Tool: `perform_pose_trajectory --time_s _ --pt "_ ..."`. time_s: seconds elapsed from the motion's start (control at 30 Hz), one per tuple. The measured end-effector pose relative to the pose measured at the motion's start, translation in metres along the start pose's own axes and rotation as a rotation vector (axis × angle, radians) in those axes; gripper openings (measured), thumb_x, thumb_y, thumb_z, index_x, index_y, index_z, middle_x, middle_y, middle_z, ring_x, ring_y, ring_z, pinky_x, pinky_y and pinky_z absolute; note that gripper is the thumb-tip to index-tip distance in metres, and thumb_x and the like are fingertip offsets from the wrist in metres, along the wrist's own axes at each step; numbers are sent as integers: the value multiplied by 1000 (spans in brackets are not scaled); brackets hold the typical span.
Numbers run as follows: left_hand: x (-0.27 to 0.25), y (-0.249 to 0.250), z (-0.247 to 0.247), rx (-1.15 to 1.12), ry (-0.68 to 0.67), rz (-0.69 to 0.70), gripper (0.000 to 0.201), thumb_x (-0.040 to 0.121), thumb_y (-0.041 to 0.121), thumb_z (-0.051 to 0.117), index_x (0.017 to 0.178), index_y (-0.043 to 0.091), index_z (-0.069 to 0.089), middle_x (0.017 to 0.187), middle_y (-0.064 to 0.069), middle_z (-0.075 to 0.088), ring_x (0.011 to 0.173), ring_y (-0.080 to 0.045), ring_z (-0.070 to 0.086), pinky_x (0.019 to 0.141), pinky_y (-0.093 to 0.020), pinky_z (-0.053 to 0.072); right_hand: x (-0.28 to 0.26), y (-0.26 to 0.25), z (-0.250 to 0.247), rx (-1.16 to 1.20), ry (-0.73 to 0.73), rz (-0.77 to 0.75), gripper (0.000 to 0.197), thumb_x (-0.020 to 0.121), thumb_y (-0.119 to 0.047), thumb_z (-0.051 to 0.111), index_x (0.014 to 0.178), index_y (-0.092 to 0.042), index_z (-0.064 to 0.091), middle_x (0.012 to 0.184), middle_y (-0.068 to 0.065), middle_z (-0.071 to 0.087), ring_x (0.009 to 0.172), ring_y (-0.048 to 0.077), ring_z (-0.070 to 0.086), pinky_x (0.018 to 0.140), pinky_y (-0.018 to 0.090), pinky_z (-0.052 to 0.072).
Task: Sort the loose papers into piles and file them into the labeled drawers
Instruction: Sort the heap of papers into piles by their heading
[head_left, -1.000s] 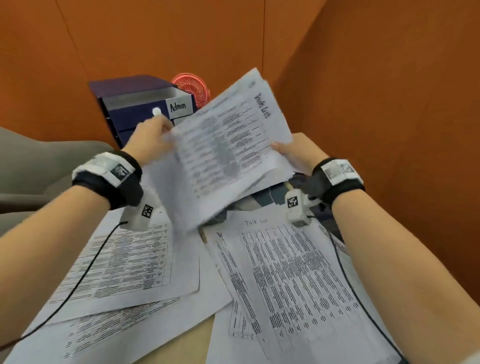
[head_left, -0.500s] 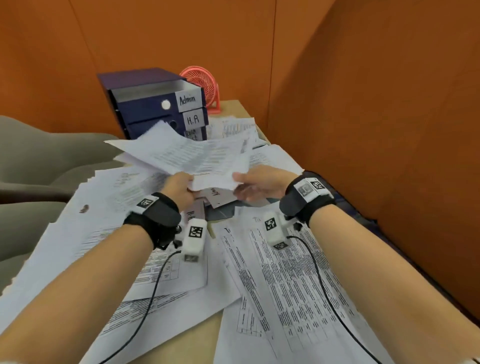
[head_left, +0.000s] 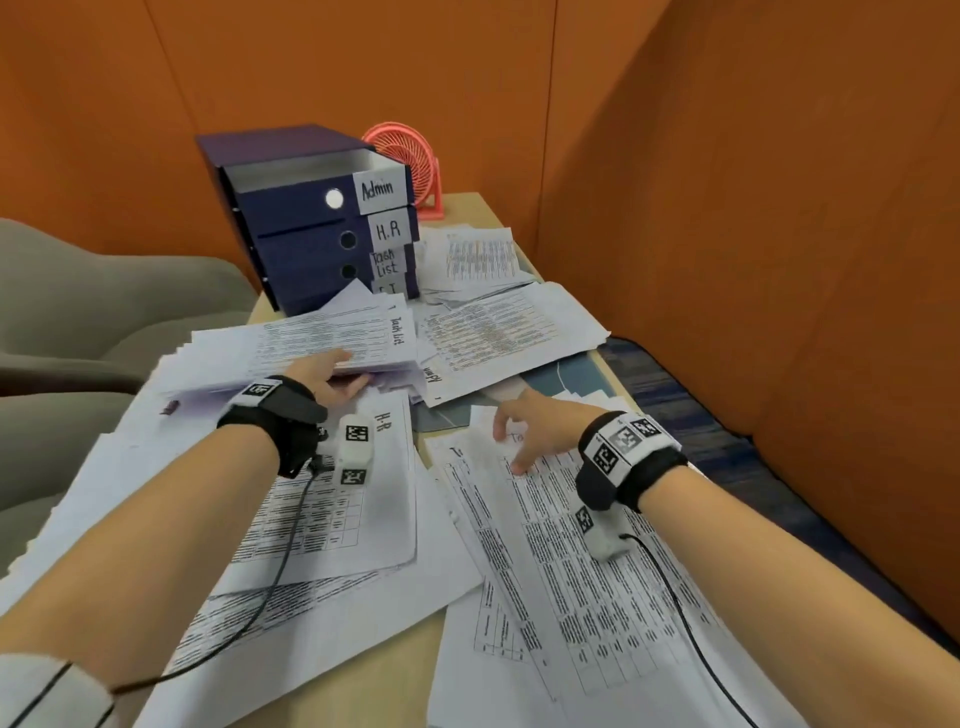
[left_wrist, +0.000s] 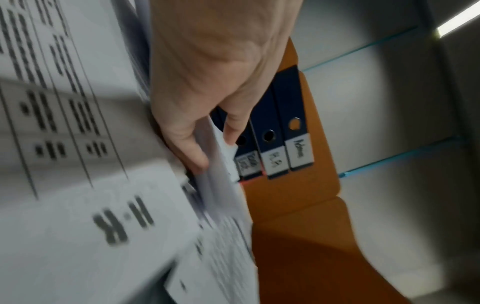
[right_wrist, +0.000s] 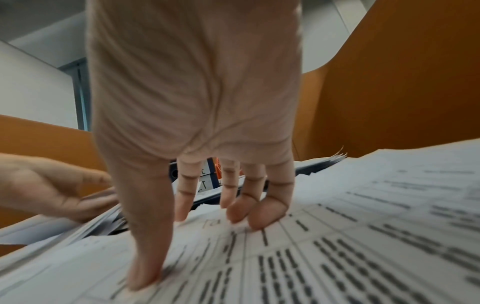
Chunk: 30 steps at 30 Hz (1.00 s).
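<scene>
Left hand (head_left: 332, 376) clamped on the edge of the Task List stack (head_left: 332, 338), thumb on top, fingers beneath, just in front of the labeled drawers (head_left: 311, 228). Right hand (head_left: 535, 428) spread loose, gripping nothing, fingertips (right_wrist: 255, 218) pressing the printed sheet (head_left: 571, 571) lying on the desk (head_left: 384, 670), right of the H.R sheet (head_left: 379, 499).

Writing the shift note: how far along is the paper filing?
Sorting has begun: a Task List pile sits by the drawers. The left hand grips that pile; the right hand presses a loose sheet. Left: many scattered sheets and all the filing; only the Admin drawer is open.
</scene>
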<state>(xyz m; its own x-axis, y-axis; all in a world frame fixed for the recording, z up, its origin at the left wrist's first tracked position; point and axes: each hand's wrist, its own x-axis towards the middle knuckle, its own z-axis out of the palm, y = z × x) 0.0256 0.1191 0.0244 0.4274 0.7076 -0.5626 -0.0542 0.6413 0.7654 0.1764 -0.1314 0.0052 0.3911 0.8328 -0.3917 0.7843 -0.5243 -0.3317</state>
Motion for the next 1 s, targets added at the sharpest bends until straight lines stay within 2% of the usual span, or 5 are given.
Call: perform_pose_trajectory --time_s 0.13,0.43,0.63,0.73,1.0 --pt "-33 -23 19 904 -225 429 28 97 19 55 120 4 56 119 -11 61 107 -28 59 87 -31 45 0 -4 1 -59 -31 -16 74 80 -25 80 141 -37 41 135 4 31 116 30 52 99 41 44" --pt "-79 -87 51 1632 -469 398 22 88 12 58 107 4 66 100 -12 70 79 -19 59 81 -34 54 -11 12 5 203 77 -97 68 82 -12 76 138 -33 44 129 1 44 98 17 56 70 23 47" --pt "-74 -98 47 1114 -563 168 20 90 -1 59 108 8 56 91 -11 62 81 -21 62 79 -33 57 -19 19 8 340 118 -26 64 82 -53 72 135 -30 43 120 -1 50 73 13 61 67 24 50" --pt "-79 -95 45 976 -745 49 12 94 7 58 84 13 54 78 -4 58 72 -14 59 84 -33 51 -16 13 14 265 152 -31 98 69 -70 73 148 -30 30 129 0 42 105 16 59 77 28 50" --pt "-63 -99 41 1328 -433 303 14 92 28 63 98 15 62 96 -6 60 79 -20 57 77 -35 54 -21 36 18 898 54 -111 28 90 -10 69 113 -17 56 81 2 60 64 13 58 59 24 49"
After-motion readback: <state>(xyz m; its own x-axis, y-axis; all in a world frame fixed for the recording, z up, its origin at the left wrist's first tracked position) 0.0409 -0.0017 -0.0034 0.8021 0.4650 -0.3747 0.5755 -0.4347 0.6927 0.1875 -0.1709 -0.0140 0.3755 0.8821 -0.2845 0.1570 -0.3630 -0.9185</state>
